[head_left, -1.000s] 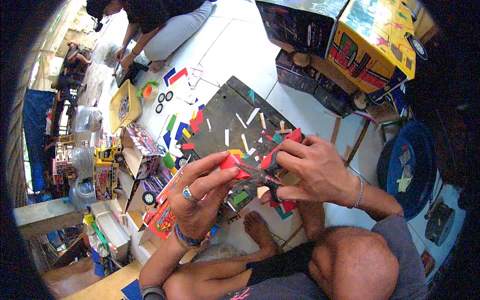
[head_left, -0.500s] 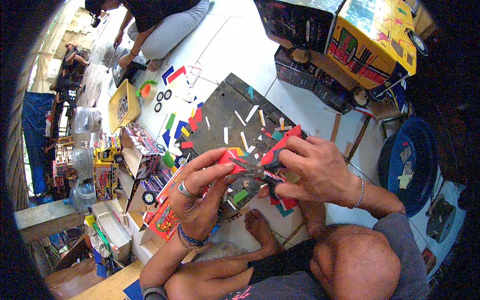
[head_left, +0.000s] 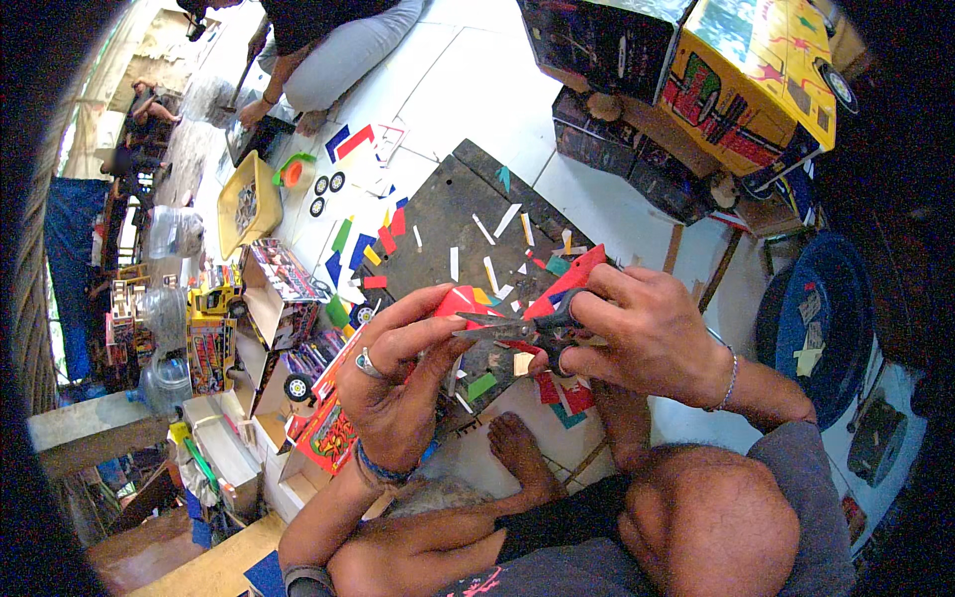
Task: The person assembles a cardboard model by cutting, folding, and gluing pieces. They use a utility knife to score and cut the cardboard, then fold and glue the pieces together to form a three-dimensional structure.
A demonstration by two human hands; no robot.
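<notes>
One small piece of bright red paper (head_left: 460, 299) sits above the dark grey work board (head_left: 438, 214), pinched between the thumb and fingertips of the left hand (head_left: 398, 373), which is curled closed around its edge and wears one silver ring. One pair of dark-handled scissors (head_left: 519, 328) meets that paper from the right, its blades pointing left and only slightly parted. The right hand (head_left: 647, 333) is closed through the scissor loops, and one more red strip (head_left: 572, 279) sticks up just beside its fingers; whether the hand grips that strip I cannot tell. One thin bracelet circles the right wrist. Several short white paper slivers, at least six, lie scattered on the board, with red, blue, green and yellow offcuts along its left edge. Three small black wheels (head_left: 325, 191) lie near one yellow tray (head_left: 239, 204). Two large printed cardboard boxes (head_left: 686, 70) stand beyond the board. One bare foot (head_left: 517, 453) rests below the hands.
</notes>
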